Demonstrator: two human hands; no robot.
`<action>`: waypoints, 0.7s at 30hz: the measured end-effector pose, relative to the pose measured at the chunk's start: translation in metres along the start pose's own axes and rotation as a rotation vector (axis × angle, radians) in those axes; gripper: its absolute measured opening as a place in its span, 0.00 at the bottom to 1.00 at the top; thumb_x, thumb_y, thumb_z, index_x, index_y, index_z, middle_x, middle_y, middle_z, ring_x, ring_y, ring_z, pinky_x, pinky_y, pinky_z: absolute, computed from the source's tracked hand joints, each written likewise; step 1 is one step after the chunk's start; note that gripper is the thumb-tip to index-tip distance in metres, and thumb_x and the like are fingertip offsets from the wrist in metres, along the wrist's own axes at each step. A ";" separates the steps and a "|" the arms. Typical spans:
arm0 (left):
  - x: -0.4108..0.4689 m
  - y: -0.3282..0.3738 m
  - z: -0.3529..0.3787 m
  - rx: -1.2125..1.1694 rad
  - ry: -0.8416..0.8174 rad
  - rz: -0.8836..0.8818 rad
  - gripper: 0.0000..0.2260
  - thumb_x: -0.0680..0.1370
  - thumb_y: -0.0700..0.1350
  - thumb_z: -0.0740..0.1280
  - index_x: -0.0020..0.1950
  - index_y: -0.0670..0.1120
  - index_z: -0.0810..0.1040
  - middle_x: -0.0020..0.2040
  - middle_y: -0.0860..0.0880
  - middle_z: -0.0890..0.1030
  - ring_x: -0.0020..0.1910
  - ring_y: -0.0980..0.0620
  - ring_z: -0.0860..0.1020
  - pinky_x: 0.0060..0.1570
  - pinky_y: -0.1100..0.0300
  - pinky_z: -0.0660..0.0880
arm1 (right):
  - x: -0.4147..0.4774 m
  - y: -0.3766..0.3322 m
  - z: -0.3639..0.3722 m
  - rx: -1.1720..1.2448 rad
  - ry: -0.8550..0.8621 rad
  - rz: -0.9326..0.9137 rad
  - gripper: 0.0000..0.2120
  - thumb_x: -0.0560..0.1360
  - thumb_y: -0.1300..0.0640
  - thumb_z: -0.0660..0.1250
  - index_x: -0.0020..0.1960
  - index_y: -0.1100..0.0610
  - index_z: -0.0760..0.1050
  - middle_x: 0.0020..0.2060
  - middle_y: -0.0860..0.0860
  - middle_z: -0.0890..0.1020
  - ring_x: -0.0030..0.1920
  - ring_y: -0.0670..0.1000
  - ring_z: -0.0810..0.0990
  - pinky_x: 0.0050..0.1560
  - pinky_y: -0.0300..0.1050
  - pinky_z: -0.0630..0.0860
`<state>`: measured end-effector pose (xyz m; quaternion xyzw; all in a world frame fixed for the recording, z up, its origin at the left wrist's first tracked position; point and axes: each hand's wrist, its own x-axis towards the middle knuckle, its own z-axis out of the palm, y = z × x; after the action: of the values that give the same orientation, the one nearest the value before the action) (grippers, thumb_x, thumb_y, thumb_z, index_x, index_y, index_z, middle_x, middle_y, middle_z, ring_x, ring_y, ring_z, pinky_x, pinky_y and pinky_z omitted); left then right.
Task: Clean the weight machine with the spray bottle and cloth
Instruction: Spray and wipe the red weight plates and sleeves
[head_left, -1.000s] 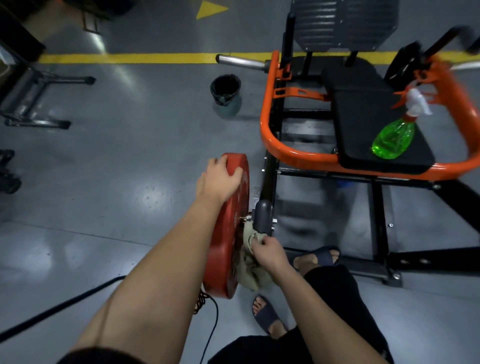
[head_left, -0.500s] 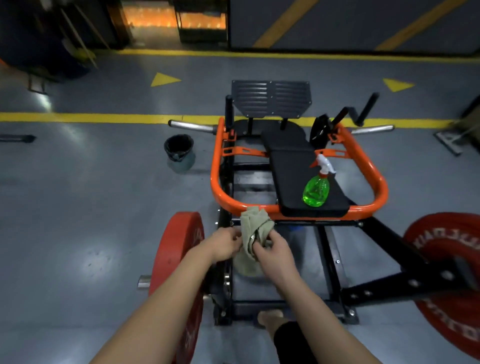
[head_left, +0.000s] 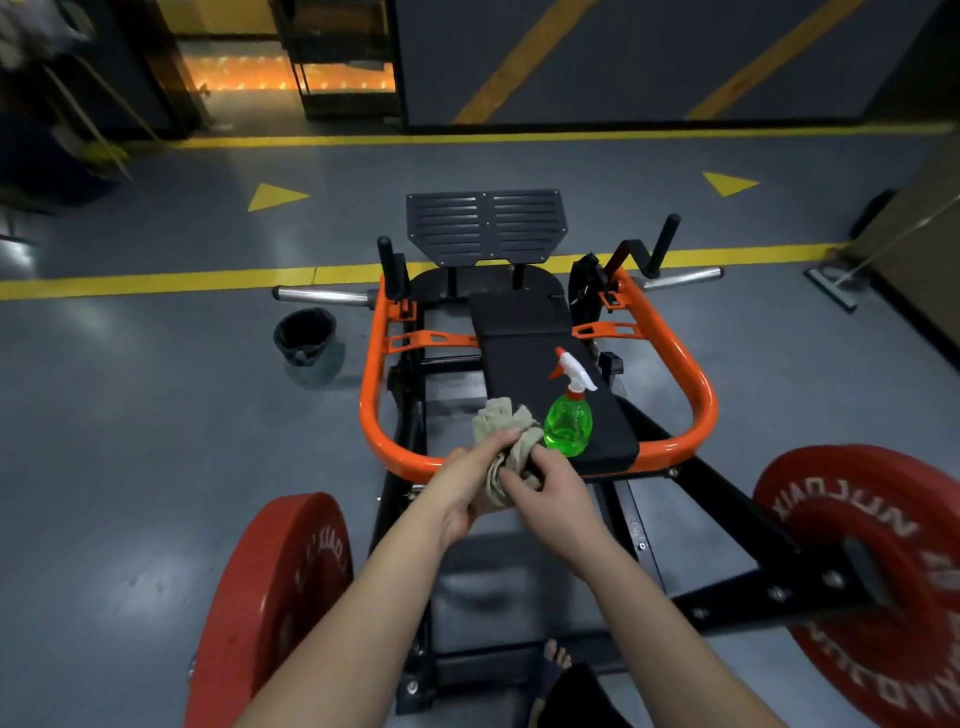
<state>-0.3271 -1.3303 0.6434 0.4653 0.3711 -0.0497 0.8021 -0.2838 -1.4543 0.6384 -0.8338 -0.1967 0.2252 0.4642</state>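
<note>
The weight machine has an orange tube frame (head_left: 373, 395) around a black padded bench (head_left: 524, 353), with a slatted black footplate (head_left: 485, 226) at the far end. A green spray bottle (head_left: 569, 418) with a white and red trigger stands on the near end of the bench. Both my hands hold a beige cloth (head_left: 501, 423) in front of the frame's near bar. My left hand (head_left: 470, 475) grips it from the left and my right hand (head_left: 545, 488) grips it from the right. Red weight plates hang at the near left (head_left: 270, 597) and near right (head_left: 872, 530).
A black bucket (head_left: 304, 335) stands on the grey floor left of the machine. Chrome plate pegs (head_left: 322, 296) stick out on both sides. A floor squeegee (head_left: 831, 286) lies at the far right. My foot (head_left: 556, 665) rests by the machine's black base rail.
I rose from crouching at the left plate; my left hand left the plate and joined the right on the cloth. Both hands with the cloth moved forward toward the bench.
</note>
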 end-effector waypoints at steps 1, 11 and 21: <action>0.011 0.002 0.007 -0.012 0.022 0.012 0.19 0.76 0.51 0.75 0.62 0.42 0.83 0.55 0.41 0.86 0.54 0.42 0.85 0.53 0.47 0.83 | 0.007 0.004 -0.007 0.023 0.037 0.003 0.10 0.77 0.53 0.72 0.57 0.50 0.80 0.51 0.49 0.76 0.50 0.44 0.78 0.59 0.47 0.77; 0.098 0.043 0.031 -0.093 0.292 -0.023 0.17 0.77 0.50 0.72 0.61 0.43 0.83 0.55 0.43 0.86 0.52 0.44 0.83 0.63 0.45 0.77 | 0.142 0.066 -0.090 -0.009 0.291 0.113 0.31 0.77 0.46 0.72 0.76 0.52 0.68 0.68 0.50 0.67 0.67 0.52 0.73 0.68 0.49 0.70; 0.121 0.032 0.037 -0.134 0.354 -0.137 0.12 0.78 0.49 0.67 0.59 0.46 0.83 0.54 0.43 0.86 0.57 0.41 0.83 0.61 0.40 0.78 | 0.208 0.092 -0.083 -0.010 0.033 0.185 0.12 0.79 0.45 0.69 0.58 0.49 0.82 0.43 0.51 0.83 0.49 0.55 0.81 0.41 0.47 0.71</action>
<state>-0.2059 -1.3095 0.5994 0.3862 0.5394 0.0031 0.7483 -0.0562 -1.4445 0.5579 -0.8544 -0.1123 0.2521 0.4403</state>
